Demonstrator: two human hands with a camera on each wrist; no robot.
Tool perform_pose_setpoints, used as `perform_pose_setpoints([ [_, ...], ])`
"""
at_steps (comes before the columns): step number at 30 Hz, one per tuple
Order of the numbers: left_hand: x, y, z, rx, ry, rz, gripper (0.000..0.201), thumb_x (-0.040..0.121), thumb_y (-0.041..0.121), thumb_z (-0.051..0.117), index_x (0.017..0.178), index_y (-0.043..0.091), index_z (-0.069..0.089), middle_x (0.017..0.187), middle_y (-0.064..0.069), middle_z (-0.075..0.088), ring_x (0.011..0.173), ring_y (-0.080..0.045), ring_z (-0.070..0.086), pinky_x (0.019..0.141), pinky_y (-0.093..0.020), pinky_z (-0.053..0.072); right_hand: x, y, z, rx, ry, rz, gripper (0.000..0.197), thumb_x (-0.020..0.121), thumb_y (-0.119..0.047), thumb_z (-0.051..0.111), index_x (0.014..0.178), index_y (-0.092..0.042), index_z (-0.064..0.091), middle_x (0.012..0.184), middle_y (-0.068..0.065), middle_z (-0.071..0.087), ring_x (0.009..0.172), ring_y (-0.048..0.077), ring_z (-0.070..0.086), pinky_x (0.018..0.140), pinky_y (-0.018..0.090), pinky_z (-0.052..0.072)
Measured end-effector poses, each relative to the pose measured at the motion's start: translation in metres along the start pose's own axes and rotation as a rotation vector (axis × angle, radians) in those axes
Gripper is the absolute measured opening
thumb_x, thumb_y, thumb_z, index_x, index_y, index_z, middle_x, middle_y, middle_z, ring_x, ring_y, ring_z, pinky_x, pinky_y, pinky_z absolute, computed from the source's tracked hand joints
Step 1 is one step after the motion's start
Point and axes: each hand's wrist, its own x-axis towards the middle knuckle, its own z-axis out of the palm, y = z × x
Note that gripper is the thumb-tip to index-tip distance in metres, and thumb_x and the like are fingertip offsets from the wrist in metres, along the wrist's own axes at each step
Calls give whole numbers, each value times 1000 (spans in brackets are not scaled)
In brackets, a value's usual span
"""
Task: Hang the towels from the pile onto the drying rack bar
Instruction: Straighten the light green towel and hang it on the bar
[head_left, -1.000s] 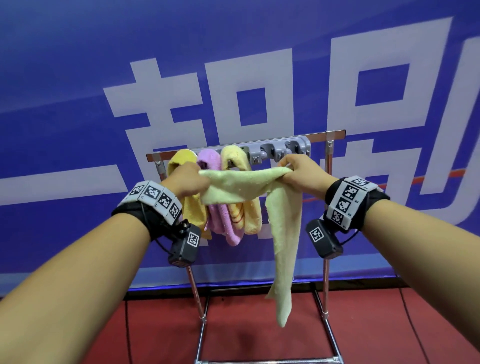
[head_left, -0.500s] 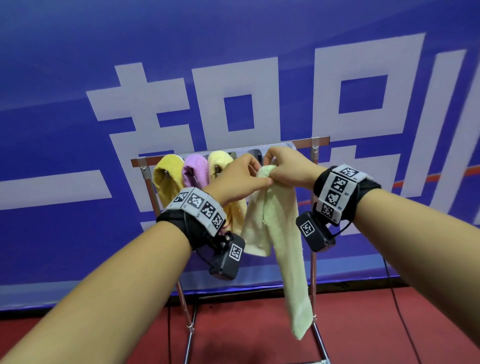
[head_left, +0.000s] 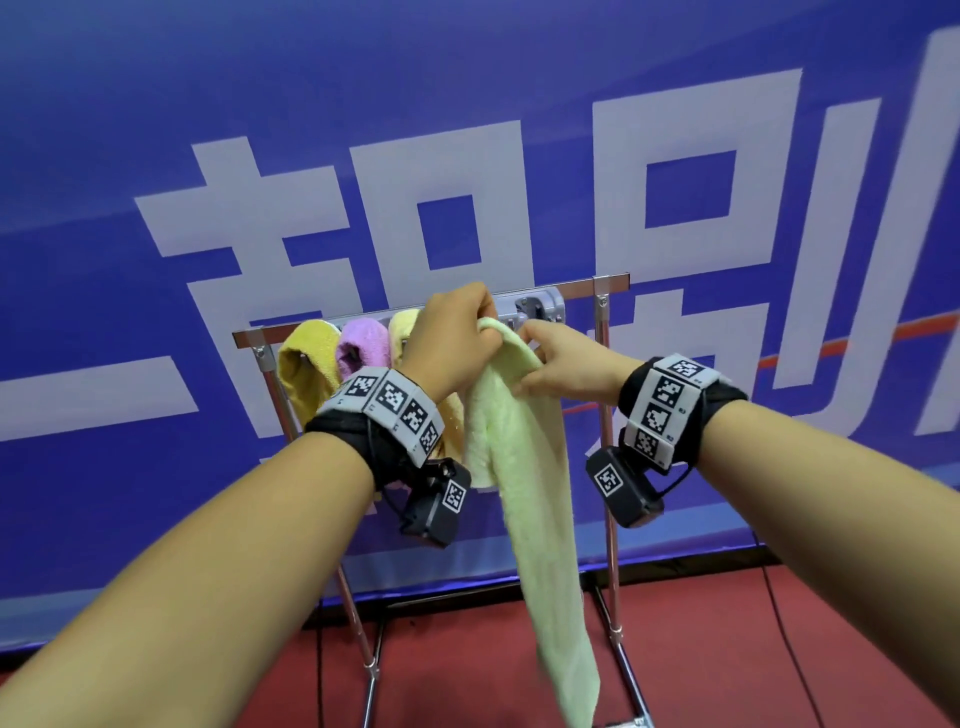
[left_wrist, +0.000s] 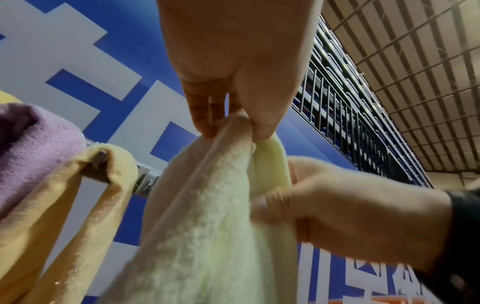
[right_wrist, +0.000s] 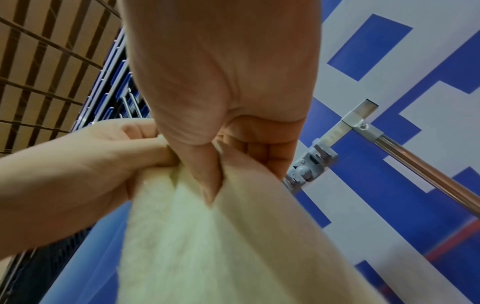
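A pale green towel (head_left: 519, 441) hangs folded from both hands, one end short, the other reaching down near the floor. My left hand (head_left: 467, 332) pinches the top of the fold (left_wrist: 233, 125) between thumb and fingers. My right hand (head_left: 540, 358) grips the same fold just to the right, its thumb (right_wrist: 207, 181) pressed into the cloth. The fold sits right in front of the grey clip strip (head_left: 537, 306) on the drying rack bar (head_left: 613, 283). Whether the towel touches a clip is hidden by the hands.
A yellow towel (head_left: 304, 364), a purple towel (head_left: 363, 348) and a pale yellow towel (head_left: 405, 327) hang on the bar's left part. The right upright pole (head_left: 608, 467) stands beside my right wrist. A blue banner (head_left: 467, 130) hangs close behind; the floor (head_left: 727, 649) is red.
The towel was stretched wide between my hands. They have come together, bunching it into one narrow fold, and have risen up to the clip strip on the bar.
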Motion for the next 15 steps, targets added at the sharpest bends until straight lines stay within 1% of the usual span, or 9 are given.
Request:
perform_pose_setpoints([
  [2, 2, -7, -11, -42, 80, -47, 4, 79, 11, 58, 82, 13, 58, 77, 0, 60, 76, -25, 53, 65, -32, 40, 0, 13, 7, -18, -62, 33, 34, 72, -16, 78, 102, -16, 62, 96, 0, 70, 87, 16, 69, 76, 36, 59],
  [4, 4, -18, -25, -58, 136, -94, 4, 80, 10, 57, 82, 13, 59, 79, 0, 61, 78, -23, 53, 65, -30, 38, 0, 24, 13, -58, -85, 56, 21, 75, -17, 76, 94, -15, 66, 92, 1, 71, 86, 19, 69, 80, 38, 58],
  [6, 3, -30, -37, -32, 150, -117, 5, 81, 11, 56, 81, 16, 58, 79, 2, 60, 80, -24, 53, 66, -29, 36, 1, 30, 17, -91, -56, 72, 10, 79, -18, 73, 86, -15, 66, 82, 1, 67, 79, 20, 63, 73, 36, 54],
  [8, -2, -42, -48, -2, 142, -137, 5, 81, 12, 56, 82, 16, 58, 78, 3, 59, 83, -25, 54, 68, -31, 39, 2, 32, 18, -100, -28, 73, 3, 83, -14, 67, 81, -16, 66, 77, -1, 63, 75, 18, 59, 68, 32, 50],
  [9, -5, -47, -52, 10, 130, -151, 5, 82, 12, 56, 83, 16, 58, 78, 4, 59, 83, -26, 54, 69, -32, 41, 3, 32, 18, -89, -14, 76, 5, 85, -13, 64, 82, -16, 66, 79, 0, 64, 77, 20, 61, 70, 33, 53],
  [11, -11, -56, -56, 21, 98, -186, 5, 83, 12, 55, 86, 14, 59, 80, 2, 60, 85, -25, 54, 70, -33, 43, 5, 28, 18, -46, 19, 85, 10, 89, -14, 59, 90, -9, 67, 88, 9, 68, 84, 25, 65, 77, 42, 56],
  [12, -14, -60, -57, 18, 81, -204, 7, 84, 11, 55, 87, 14, 59, 83, 0, 61, 87, -25, 54, 70, -34, 44, 6, 25, 19, -22, 38, 87, 14, 90, -14, 56, 93, -4, 65, 90, 12, 67, 84, 27, 64, 76, 43, 55],
  [13, -16, -63, -58, 13, 61, -221, 9, 84, 10, 54, 89, 15, 59, 87, -1, 62, 89, -25, 54, 70, -33, 44, 7, 21, 20, 3, 55, 84, 18, 92, -15, 53, 95, 0, 63, 87, 13, 65, 79, 26, 61, 72, 41, 53],
  [15, -18, -67, -60, 6, 6, -248, 18, 85, 8, 52, 96, 19, 60, 94, -2, 63, 93, -23, 55, 67, -31, 42, 9, 13, 22, 52, 79, 67, 22, 95, -16, 48, 94, 3, 59, 80, 8, 58, 72, 20, 53, 64, 35, 45],
])
